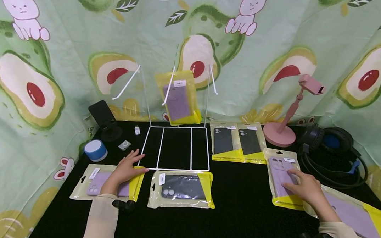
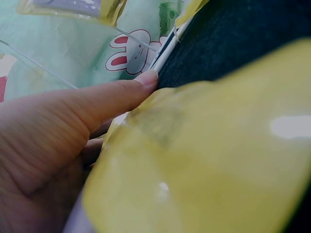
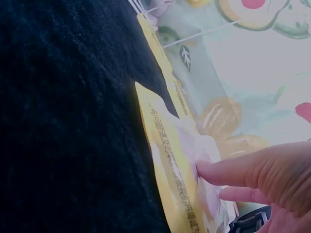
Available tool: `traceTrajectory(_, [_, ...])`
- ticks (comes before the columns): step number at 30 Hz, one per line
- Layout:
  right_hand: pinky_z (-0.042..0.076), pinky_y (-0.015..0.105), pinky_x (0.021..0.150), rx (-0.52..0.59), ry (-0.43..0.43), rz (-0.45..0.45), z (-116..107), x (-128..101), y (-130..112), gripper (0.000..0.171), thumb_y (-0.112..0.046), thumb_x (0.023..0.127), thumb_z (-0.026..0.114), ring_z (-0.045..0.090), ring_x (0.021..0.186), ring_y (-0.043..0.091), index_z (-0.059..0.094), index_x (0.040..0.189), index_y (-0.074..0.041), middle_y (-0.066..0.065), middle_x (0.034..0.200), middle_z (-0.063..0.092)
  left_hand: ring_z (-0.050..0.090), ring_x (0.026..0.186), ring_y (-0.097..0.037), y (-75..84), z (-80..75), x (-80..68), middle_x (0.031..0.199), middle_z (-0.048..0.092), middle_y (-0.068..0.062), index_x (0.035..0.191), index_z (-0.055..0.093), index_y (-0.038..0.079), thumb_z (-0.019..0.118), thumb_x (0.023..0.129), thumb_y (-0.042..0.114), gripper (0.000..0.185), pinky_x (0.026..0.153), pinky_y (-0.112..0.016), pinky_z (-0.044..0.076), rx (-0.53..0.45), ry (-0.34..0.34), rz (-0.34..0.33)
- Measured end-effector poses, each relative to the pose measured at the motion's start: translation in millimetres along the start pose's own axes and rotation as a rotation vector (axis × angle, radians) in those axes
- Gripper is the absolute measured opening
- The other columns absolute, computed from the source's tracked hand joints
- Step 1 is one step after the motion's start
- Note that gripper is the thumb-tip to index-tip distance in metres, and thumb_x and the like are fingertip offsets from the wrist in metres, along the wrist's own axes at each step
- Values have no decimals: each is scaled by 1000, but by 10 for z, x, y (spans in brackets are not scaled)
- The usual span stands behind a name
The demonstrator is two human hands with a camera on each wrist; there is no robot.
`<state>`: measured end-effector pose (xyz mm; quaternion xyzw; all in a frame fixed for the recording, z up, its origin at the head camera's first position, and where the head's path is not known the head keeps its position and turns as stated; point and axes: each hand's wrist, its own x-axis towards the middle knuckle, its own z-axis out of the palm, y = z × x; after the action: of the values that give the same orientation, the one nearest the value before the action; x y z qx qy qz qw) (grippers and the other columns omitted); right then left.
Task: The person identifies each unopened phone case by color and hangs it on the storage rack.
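Right hand [image 1: 307,191], partly open, touches the lilac-case pouch [image 1: 276,176] on the right of the tabletop [image 1: 244,213] without evident grip, left hand [image 1: 127,171] spreads over another pouch [image 1: 96,181], and both pouches appear light and slick, best held at case-stiffened sides

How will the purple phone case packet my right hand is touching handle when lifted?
The packet looks thin, so it's probably light. Its shiny surface may slip slightly. The film margins likely flex, while the molded-looking purple case inside should stay stiffer.
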<state>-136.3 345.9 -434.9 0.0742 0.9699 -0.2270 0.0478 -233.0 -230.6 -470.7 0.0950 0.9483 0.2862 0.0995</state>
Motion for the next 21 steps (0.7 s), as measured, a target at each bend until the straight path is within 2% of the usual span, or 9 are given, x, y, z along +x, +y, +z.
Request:
traceTrajectory(3, [25, 67, 89, 9, -11, 22, -10, 7, 17, 66, -35, 83, 67, 32, 109, 60, 45, 128, 8, 44, 127, 35, 6, 143, -40, 4, 2, 7, 154, 18, -22, 143, 42, 7, 68, 82, 47, 77, 112, -59, 2, -2, -2, 0])
traceTrajectory(6, [29, 65, 86, 29, -17, 36, -18, 17, 25, 66, -34, 84, 67, 39, 105, 57, 43, 129, 8, 44, 121, 41, 5, 143, -40, 1, 0, 15, 154, 18, -22, 143, 41, 7, 67, 83, 47, 77, 112, -59, 2, 1, -4, -9])
traceTrajectory(9, [41, 52, 74, 62, -11, 34, -15, 18, 28, 58, -26, 86, 64, 52, 88, 45, 44, 129, 8, 39, 105, 52, 5, 143, -40, -1, 1, 20, 154, 17, -22, 143, 41, 8, 67, 82, 50, 78, 112, -58, 1, 7, -8, -24])
traceTrajectory(11, [43, 41, 63, 92, 10, 28, 2, 9, 26, 48, -18, 88, 62, 55, 77, 35, 48, 125, 8, 32, 94, 57, 5, 143, -40, -7, 6, 22, 154, 17, -22, 143, 41, 8, 66, 82, 52, 79, 112, -59, 1, 10, -9, -27])
traceTrajectory(14, [38, 30, 55, 153, 75, 11, 57, -30, 6, 33, -8, 88, 58, 49, 70, 23, 56, 117, 7, 18, 83, 57, 5, 143, -40, -16, 13, 20, 154, 18, -22, 143, 41, 8, 66, 82, 51, 79, 112, -59, 2, 10, -6, -18])
traceTrajectory(21, [41, 16, 62, 349, 281, -57, 114, -126, -87, 22, -1, 89, 57, 49, 73, 6, 61, 110, 5, 2, 83, 57, 5, 142, -41, -15, 4, 8, 154, 17, -22, 143, 41, 7, 67, 83, 49, 77, 111, -60, 2, 4, -1, -6])
